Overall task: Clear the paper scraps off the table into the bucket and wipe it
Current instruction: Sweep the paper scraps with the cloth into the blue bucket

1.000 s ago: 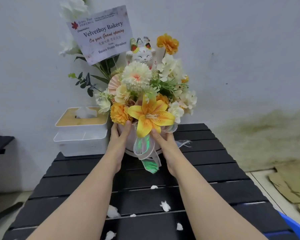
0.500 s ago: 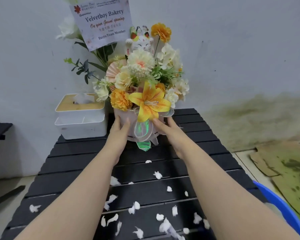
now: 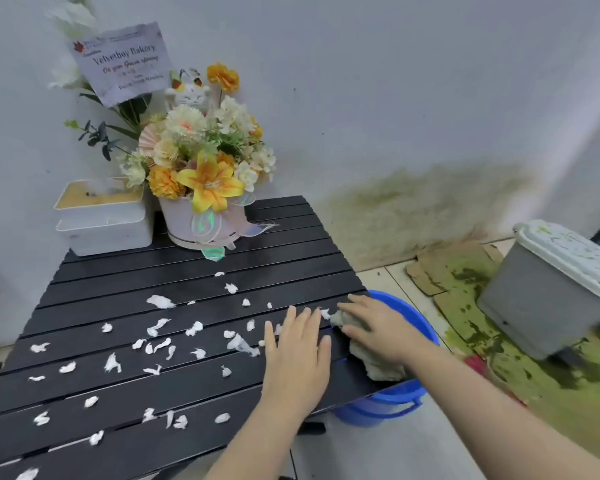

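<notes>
Far-left corner of the worktop (image 3: 291, 258): tissue box (image 3: 104, 220), flowers (image 3: 201, 223) beside it; scraps (image 3: 160, 301) strewn from the left edge across the middle. Near the right edge: left hand (image 3: 297, 348) flat, fingers straight, holding nothing; right hand (image 3: 378, 329) spread over a cloth (image 3: 378, 365) at that edge, pressing, not clenched; bucket (image 3: 426, 327) on the floor just under that edge. Risk: the scraps look light, so a fast sweep may drop some between the slats or past the bucket, and the cloth may slide in too.

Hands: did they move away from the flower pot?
Yes. Both left the flower pot beside the tissue box and came back to the table's right edge by the bucket: left hand flat, right hand on a rag.
</notes>
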